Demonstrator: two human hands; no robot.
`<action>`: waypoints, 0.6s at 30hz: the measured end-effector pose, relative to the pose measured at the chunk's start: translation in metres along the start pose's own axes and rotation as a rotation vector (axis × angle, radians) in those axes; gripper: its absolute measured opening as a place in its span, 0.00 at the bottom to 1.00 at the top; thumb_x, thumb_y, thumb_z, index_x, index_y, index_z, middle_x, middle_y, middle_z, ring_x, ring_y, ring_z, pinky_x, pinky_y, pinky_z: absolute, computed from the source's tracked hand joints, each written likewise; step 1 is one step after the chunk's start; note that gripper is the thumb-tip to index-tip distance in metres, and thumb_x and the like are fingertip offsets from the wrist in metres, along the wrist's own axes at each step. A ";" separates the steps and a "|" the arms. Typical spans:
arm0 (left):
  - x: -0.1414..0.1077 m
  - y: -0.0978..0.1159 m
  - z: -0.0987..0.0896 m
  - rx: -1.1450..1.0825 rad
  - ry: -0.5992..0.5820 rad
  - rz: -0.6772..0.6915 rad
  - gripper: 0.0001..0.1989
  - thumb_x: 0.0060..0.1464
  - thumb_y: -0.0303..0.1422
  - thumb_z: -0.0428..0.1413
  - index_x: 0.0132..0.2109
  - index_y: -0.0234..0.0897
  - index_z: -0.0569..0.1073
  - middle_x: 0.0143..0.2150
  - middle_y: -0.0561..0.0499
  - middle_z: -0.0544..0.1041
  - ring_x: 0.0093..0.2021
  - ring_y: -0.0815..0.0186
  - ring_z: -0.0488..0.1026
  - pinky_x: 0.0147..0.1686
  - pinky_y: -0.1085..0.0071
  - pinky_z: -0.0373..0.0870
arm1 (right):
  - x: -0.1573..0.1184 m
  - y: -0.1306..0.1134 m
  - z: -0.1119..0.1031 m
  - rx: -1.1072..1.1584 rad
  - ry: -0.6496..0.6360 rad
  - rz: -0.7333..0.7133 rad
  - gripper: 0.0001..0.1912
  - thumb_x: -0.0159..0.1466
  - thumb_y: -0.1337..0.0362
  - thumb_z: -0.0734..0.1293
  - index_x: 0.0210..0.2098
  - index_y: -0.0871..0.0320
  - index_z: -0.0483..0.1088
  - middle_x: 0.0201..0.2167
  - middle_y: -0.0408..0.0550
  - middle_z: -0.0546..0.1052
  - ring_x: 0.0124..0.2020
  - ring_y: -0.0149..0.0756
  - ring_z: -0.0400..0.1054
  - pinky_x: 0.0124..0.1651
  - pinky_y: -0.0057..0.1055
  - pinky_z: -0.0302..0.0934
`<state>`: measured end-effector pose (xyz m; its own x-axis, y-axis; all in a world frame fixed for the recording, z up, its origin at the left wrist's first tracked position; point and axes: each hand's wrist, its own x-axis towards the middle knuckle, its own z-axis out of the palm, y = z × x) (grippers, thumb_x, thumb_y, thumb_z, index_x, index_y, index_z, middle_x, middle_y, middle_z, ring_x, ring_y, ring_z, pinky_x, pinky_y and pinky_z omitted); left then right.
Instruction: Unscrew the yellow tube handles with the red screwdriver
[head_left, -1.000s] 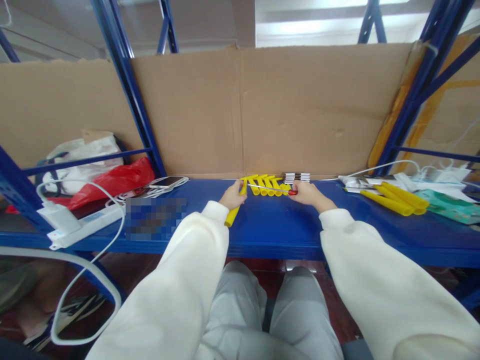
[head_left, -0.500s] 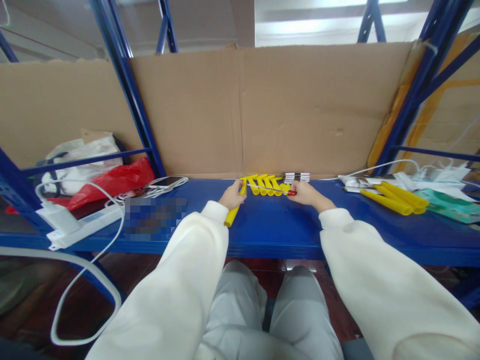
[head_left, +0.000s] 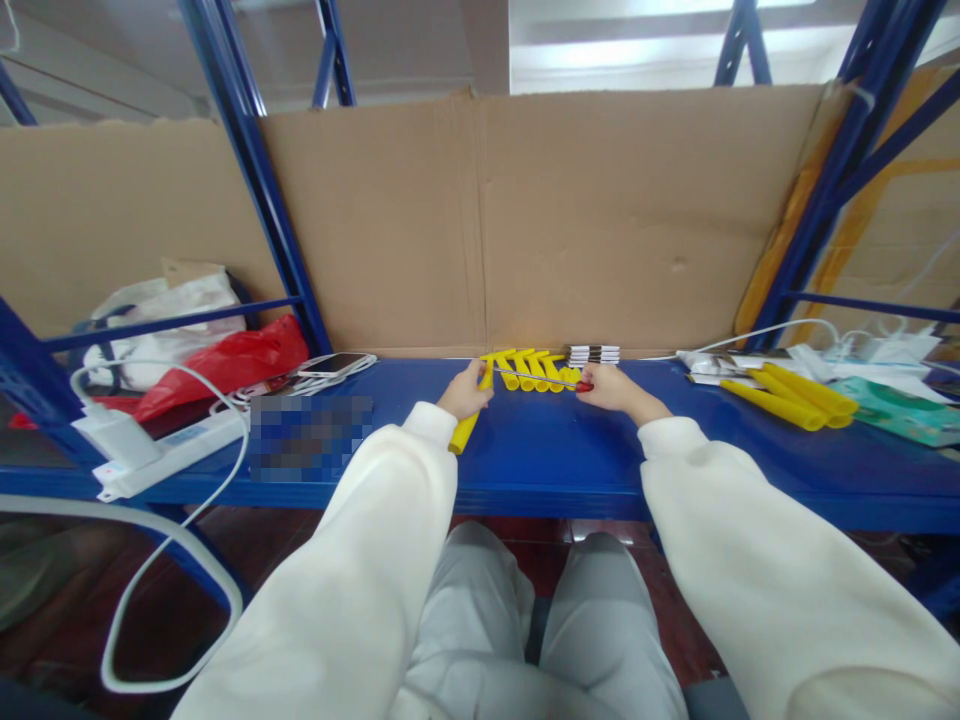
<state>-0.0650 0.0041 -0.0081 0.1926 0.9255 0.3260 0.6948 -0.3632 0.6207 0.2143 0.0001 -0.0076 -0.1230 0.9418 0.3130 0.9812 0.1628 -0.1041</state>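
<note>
Power strip [head_left: 180, 450] first, sitting at the left end of the blue shelf [head_left: 555, 450], with a red bag [head_left: 225, 365] slumping behind. Then a phone [head_left: 343, 364] on white cable, seemingly lying aside from the hands' working area. With the left hand [head_left: 465, 390], gripping a yellow tube [head_left: 464, 436], fingers clamped around its upper part, lower end slanting toward the body, probably bracing it against sideways push. Meeting the tube's upper end, the thin shaft of a red-handled tool [head_left: 538, 376]; whether entering or merely touching, impossible to tell. Behind the shaft, a row of yellow pieces [head_left: 529, 383], lying close together, perhaps for easy reaching, then a stack of white-and-dark pieces [head_left: 594, 355]. With the right hand [head_left: 609, 387], holding the tool's handle, fingers clamped together on it, likely aligning shaft with tube. Farther right, loose yellow tubes [head_left: 791, 397], lying beside a teal package [head_left: 904, 412].
</note>
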 end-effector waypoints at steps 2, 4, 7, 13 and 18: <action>0.000 0.000 0.000 0.004 0.001 0.004 0.18 0.54 0.22 0.55 0.52 0.36 0.69 0.56 0.43 0.80 0.28 0.68 0.80 0.39 0.70 0.77 | 0.002 0.000 -0.001 -0.022 -0.001 0.018 0.07 0.59 0.61 0.68 0.36 0.53 0.75 0.37 0.48 0.83 0.37 0.41 0.75 0.38 0.30 0.63; 0.001 0.000 0.000 0.018 -0.002 0.001 0.18 0.53 0.22 0.56 0.52 0.36 0.69 0.55 0.43 0.80 0.29 0.67 0.80 0.41 0.69 0.77 | 0.002 0.000 -0.001 -0.023 0.004 0.035 0.08 0.60 0.59 0.67 0.36 0.53 0.75 0.37 0.48 0.83 0.38 0.41 0.76 0.39 0.30 0.63; 0.001 0.000 0.000 0.030 -0.004 0.000 0.19 0.53 0.22 0.56 0.53 0.36 0.69 0.54 0.43 0.81 0.30 0.67 0.80 0.43 0.68 0.77 | 0.002 0.002 0.000 0.010 0.016 0.012 0.06 0.58 0.61 0.68 0.34 0.54 0.74 0.35 0.48 0.82 0.36 0.39 0.75 0.36 0.28 0.61; 0.001 0.000 0.000 0.025 0.003 0.000 0.18 0.53 0.22 0.56 0.52 0.35 0.69 0.56 0.42 0.80 0.28 0.68 0.79 0.40 0.69 0.77 | 0.000 0.003 0.003 0.104 -0.012 -0.022 0.05 0.55 0.67 0.69 0.33 0.55 0.71 0.31 0.46 0.80 0.29 0.35 0.72 0.32 0.26 0.59; 0.001 0.000 0.001 -0.001 0.009 0.002 0.19 0.53 0.22 0.56 0.52 0.36 0.70 0.57 0.43 0.79 0.26 0.70 0.78 0.37 0.71 0.76 | 0.002 0.001 0.000 0.011 -0.006 0.034 0.05 0.58 0.63 0.67 0.34 0.54 0.74 0.37 0.49 0.82 0.38 0.41 0.75 0.38 0.30 0.62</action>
<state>-0.0646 0.0053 -0.0085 0.1877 0.9238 0.3338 0.6936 -0.3653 0.6209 0.2150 0.0024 -0.0067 -0.0903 0.9487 0.3031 0.9831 0.1335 -0.1250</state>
